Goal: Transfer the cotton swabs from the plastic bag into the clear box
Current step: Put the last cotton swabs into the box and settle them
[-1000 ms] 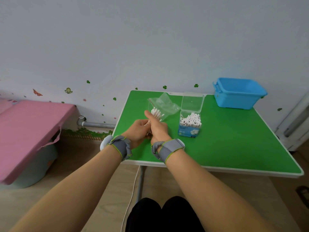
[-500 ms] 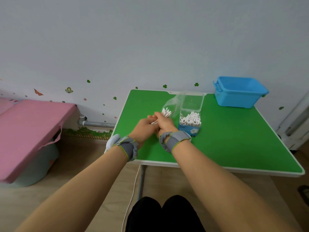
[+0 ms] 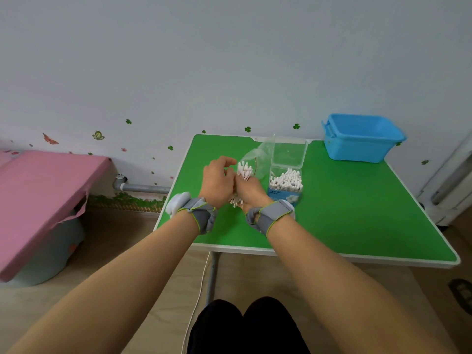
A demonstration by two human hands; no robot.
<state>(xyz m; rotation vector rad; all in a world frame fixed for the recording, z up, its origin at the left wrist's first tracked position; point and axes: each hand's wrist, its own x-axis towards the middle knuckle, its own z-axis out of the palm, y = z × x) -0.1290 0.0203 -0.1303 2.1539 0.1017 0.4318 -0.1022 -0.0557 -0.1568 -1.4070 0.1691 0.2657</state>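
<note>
The left hand [image 3: 217, 181] is above the green tabletop [image 3: 344, 213], its fingers loosely curled and half open; I cannot tell if it grips anything. It touches the right hand [image 3: 249, 189], which is closed around a bundle of cotton swabs [image 3: 244, 170]; white tips stick out above the fist and also below it. Just behind both hands the plastic bag [image 3: 260, 155] lies crumpled and looks almost empty. To the right of the right hand stands the clear box [image 3: 286, 182], lid up, filled with upright swabs. Far right, well apart, is a blue bin [image 3: 362, 139]; its inside is hidden.
</note>
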